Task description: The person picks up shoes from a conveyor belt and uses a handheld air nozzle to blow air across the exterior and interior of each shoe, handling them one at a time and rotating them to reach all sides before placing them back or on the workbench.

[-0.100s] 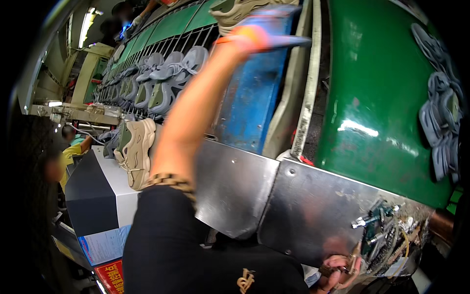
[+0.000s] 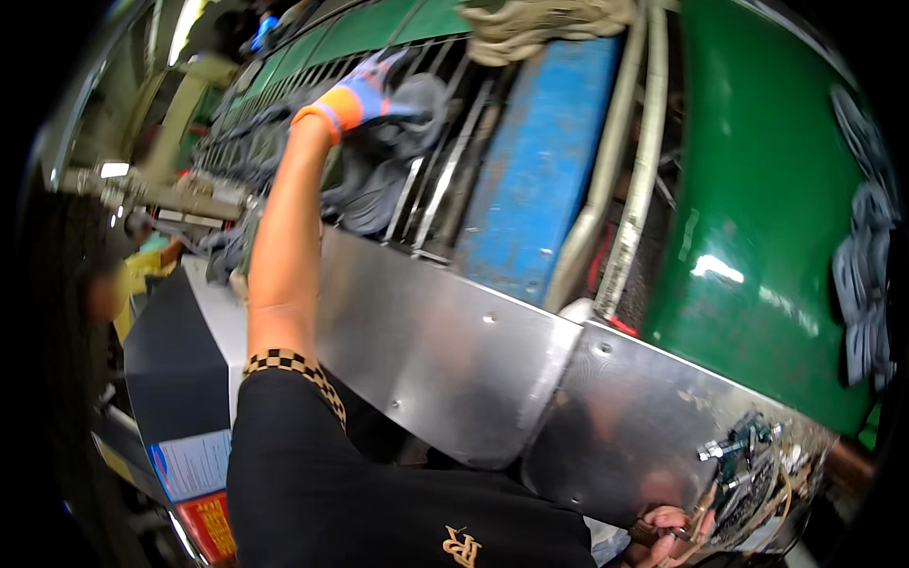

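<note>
Lying just right of the gloved left hand (image 2: 352, 102), a grey shoe (image 2: 421, 106) rests on a barred rack (image 2: 442, 185), well apart from the right hand (image 2: 653, 549) (neither hand's grip can be told).

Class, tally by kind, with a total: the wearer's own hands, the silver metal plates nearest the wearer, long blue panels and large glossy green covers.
Hands (gloved left hand, bare right hand): 2
Silver metal plates: 2
Long blue panel: 1
Large glossy green cover: 1
Total: 6
</note>
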